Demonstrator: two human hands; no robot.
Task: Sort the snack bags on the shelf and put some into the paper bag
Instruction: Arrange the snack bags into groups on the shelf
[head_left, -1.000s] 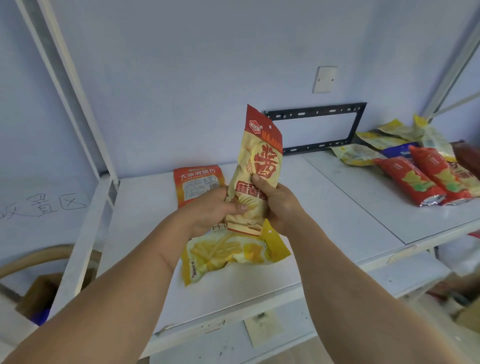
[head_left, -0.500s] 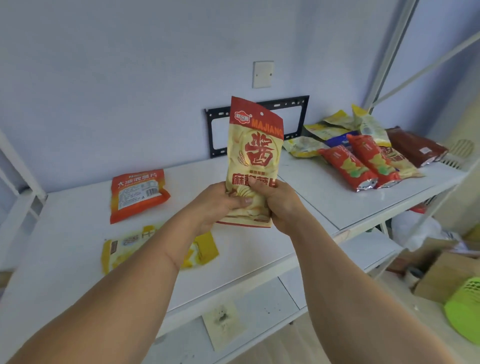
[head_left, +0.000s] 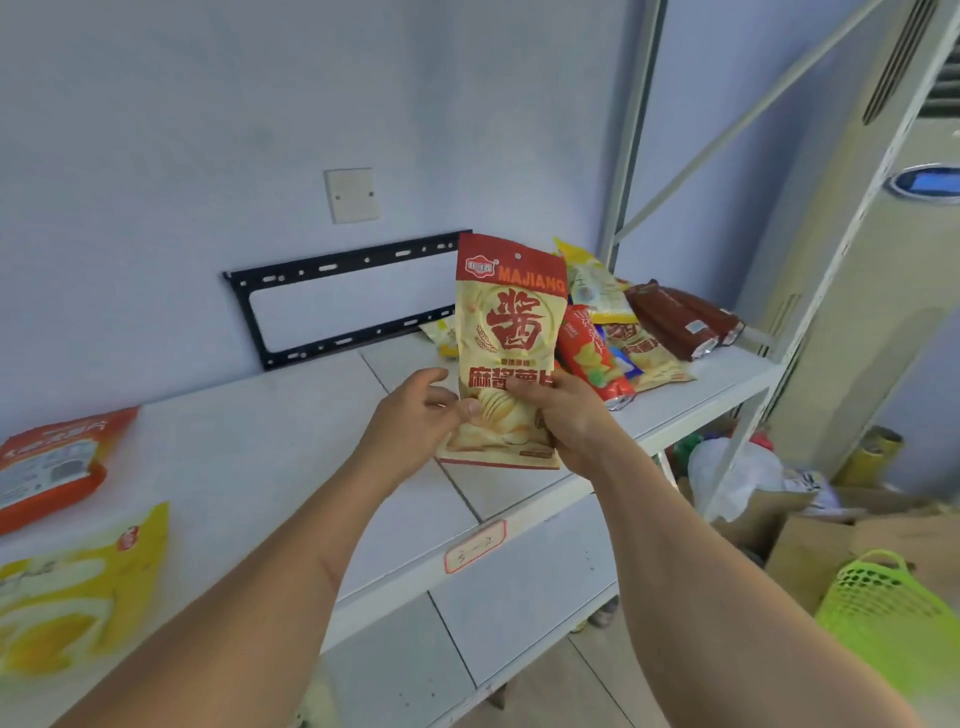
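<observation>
Above the shelf (head_left: 291, 431), head view: both hands hold one red-and-cream snack bag (head_left: 511, 332) upright, over the shelf's front edge and not resting on it. Right hand (head_left: 563, 415) grasps the bag's lower right side, thumb across the front; left hand (head_left: 421, 418) pinches the lower left edge, thumb on the front, other fingers behind. Change over the last second — the bag has travelled right along the shelf: it was held over the yellow bag (head_left: 78, 592) near the orange bag (head_left: 47, 467), and both of those now lie far left at the frame edge, while the held bag sits just in front of the pile (head_left: 644, 332) of red, yellow and brown packs at the right end. Grip looks unchanged throughout, same two-handed hold. My read: the bag is being carried toward the pile to sort it with like packs, or on toward the floor clutter at right. Paper bag not clearly identifiable — cardboard boxes (head_left: 810, 545) and a green basket (head_left: 883, 618) show below right, nothing placed yet.
</observation>
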